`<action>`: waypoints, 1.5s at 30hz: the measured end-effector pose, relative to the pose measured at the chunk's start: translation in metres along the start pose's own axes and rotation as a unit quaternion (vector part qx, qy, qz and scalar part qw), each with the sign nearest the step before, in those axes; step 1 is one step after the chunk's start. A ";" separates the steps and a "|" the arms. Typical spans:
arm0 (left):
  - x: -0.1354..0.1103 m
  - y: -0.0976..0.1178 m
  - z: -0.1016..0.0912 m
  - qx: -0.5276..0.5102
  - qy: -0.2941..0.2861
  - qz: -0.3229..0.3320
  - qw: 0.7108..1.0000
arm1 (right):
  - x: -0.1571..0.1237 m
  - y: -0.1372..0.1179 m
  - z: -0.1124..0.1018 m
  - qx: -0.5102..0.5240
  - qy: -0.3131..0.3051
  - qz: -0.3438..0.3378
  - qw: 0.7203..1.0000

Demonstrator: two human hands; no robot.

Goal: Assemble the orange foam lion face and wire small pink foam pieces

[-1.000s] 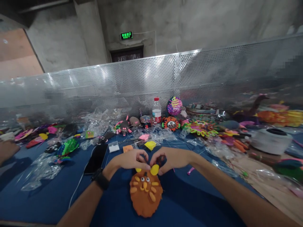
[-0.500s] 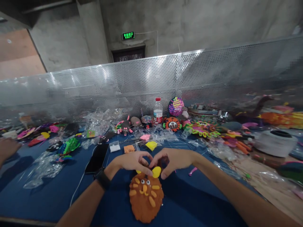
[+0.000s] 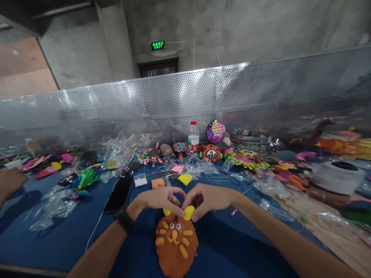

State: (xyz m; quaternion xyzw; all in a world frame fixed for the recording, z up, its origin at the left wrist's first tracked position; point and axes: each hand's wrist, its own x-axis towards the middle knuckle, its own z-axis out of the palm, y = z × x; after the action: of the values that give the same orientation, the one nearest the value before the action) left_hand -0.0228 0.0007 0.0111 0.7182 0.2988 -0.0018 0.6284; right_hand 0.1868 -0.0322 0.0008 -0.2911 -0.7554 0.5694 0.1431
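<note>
Orange clay lion (image 3: 174,259) lies just on the near side of your fingers, its long axis running toward you. Your right hand (image 3: 213,197), the nearer to its rounded yellow ear (image 3: 189,212), pinches that ear; your left hand's (image 3: 162,199) thumb touches it, its grip impossible to tell. Beyond the fingertips: a yellow packet (image 3: 184,179), a red-capped bottle (image 3: 193,138).

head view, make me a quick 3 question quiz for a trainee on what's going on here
1. True or false: the black phone lies to the left of the brown clay figure.
2. What colour is the cap on the bottle?
a) blue
b) red
c) green
3. Fill the blank: the right hand touches a ____ rounded piece at the top of the clay figure.

Key: 1 true; 2 b; 3 yellow.
</note>
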 end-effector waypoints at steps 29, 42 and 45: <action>-0.001 -0.006 -0.002 -0.028 0.018 0.010 0.999 | 0.006 0.000 0.010 -0.016 0.029 -0.028 0.999; -0.005 0.000 0.000 -0.009 0.034 0.008 0.999 | 0.006 0.006 0.005 0.042 0.041 -0.027 0.998; -0.005 0.000 -0.001 -0.018 0.028 0.009 0.999 | 0.005 0.008 0.004 0.061 0.029 -0.028 0.997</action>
State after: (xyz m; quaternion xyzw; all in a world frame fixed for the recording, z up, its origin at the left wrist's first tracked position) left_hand -0.0271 -0.0005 0.0129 0.7090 0.3099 0.0297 0.6328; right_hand 0.1827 -0.0307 -0.0083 -0.2771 -0.7227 0.6015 0.1980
